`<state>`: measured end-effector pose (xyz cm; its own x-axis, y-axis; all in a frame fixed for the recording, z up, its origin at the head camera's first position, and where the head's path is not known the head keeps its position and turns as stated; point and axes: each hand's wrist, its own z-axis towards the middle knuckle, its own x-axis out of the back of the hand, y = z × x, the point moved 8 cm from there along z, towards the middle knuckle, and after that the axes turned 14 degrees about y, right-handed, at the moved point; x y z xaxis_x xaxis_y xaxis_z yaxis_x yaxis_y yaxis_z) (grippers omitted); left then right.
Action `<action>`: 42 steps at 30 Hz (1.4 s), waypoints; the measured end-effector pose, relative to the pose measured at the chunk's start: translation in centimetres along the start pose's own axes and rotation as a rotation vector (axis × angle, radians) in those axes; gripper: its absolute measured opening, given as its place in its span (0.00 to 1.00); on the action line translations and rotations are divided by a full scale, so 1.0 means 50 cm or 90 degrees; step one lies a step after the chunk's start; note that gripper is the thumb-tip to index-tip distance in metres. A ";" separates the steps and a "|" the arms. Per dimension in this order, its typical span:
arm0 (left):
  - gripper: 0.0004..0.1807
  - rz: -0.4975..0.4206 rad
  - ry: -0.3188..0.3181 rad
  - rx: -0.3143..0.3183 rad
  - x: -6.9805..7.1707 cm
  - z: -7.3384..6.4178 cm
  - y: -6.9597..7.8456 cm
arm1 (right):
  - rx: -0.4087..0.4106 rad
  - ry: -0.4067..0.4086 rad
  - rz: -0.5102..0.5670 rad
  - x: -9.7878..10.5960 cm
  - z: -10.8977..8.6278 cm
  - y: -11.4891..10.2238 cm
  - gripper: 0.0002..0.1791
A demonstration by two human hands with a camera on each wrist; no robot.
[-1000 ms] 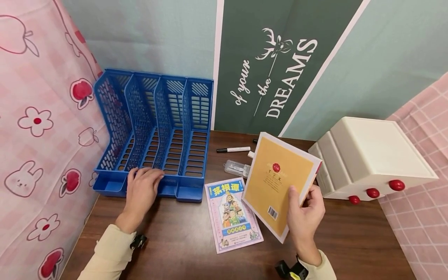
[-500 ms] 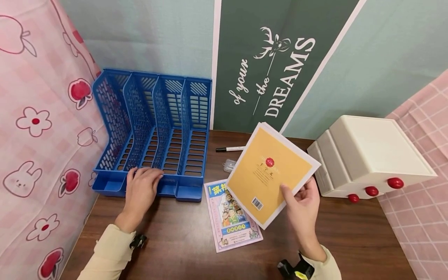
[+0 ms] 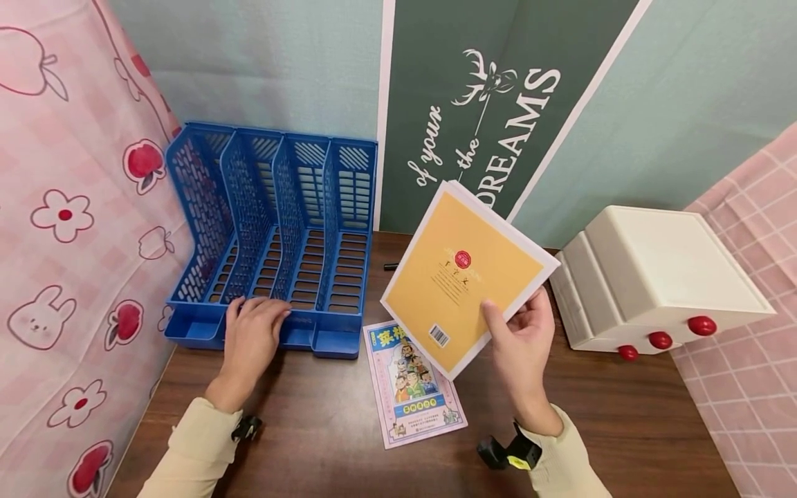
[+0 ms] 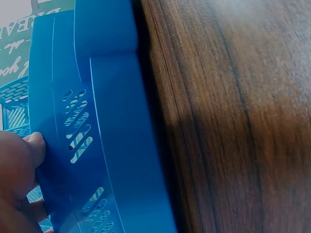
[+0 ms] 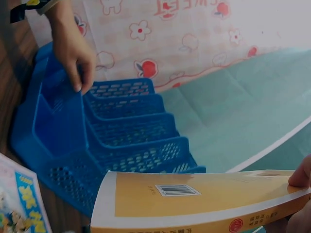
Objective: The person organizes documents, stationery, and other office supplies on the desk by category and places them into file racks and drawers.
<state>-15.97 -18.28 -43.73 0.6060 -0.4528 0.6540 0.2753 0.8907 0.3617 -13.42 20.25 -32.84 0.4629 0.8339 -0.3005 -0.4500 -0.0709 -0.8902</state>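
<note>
The book (image 3: 463, 280) you hold is paper, its cover smooth with a faint sheen; the rack (image 3: 336, 344) you touch is smooth plastic. The table (image 3: 299, 429) shows wood grain with a soft shine. The drawer box (image 3: 679, 259) looks plastic, its knobs (image 3: 703, 326) glossy; your sleeves (image 3: 196, 443) are matt cloth.

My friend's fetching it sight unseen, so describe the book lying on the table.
Find the blue rack on the brown table. Just right of its front lies a pink-bordered book, partly hidden from above by the yellow book in the right hand. Unlike that one, its cover shows a group of cartoon figures.
</note>
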 end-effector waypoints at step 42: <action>0.04 -0.001 0.009 -0.001 -0.001 0.000 -0.002 | 0.040 -0.098 -0.025 -0.263 0.042 0.046 0.11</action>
<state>-16.04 -18.33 -43.78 0.6157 -0.4538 0.6441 0.2771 0.8900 0.3621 -22.12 10.27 -30.24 0.3616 0.9094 -0.2055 -0.4831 -0.0058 -0.8756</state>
